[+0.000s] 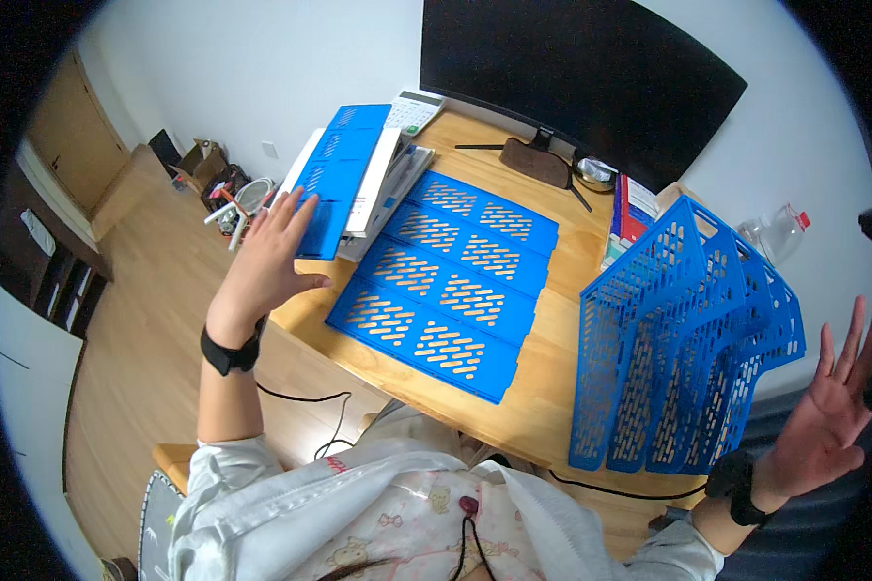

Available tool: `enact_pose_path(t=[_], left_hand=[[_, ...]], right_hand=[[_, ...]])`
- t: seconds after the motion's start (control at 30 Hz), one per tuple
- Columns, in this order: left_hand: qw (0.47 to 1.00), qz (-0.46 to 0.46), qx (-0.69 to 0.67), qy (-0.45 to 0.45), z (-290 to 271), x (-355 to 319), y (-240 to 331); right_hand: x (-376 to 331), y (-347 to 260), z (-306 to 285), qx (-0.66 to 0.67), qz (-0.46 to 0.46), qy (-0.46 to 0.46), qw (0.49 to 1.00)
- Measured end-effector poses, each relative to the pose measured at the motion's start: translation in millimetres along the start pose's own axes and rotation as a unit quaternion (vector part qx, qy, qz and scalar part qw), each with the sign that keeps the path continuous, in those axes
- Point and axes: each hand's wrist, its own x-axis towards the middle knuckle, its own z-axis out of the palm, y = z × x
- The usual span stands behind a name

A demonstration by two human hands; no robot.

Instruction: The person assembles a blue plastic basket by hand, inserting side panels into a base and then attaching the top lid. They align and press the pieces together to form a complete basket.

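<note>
Far left: floor [155, 339], with a cardboard box [199, 165] and loose odds and ends by the wall.

Left hand [269, 247]: over the left edge of the tabletop [552, 373], black band on the wrist. Fingers apart, thumb spread away from them. Fingertips overlap the left edge of a narrow blue panel [354, 160] (can't tell whether they press on it or just hover). That panel lies tilted on top of a stack of papers and folders [393, 184], at the tabletop's left edge. Calculator [419, 108], white, just beyond the stack at the far left corner.

Next, a wide blue panel [436, 276] lies flat, right of the stack, its lower end near the tabletop's near edge. Slotted in two columns, four rows; wood shows through the slots.

Monitor [576, 77], dark screen, stands at the far edge. A brown case [536, 163] sits by its foot. Red and blue booklets [636, 215] are further right along the far edge.

Blue file rack [639, 363]: upright, slotted dividers, at the right end, reaching the near edge. Clear bottle [780, 237] with a red cap behind it.

Right hand [824, 421]: raised right of the rack, fingers apart, black band on that wrist too.
</note>
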Motion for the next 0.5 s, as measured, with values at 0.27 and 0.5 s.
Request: enact_pose_path(t=[0.27, 0.5], left_hand=[[0.996, 0.006, -0.026, 0.084, 4.2, 5.4, -5.6], [0.962, 0.025, 0.006, 0.270, -42.3, 4.9, -3.3]], right_hand=[[5.2, 10.6, 22.9, -0.025, 0.028, -0.038, 0.999], [1.5, 25.0, 34.7, -0.009, 0.057, -0.050, 0.997]])
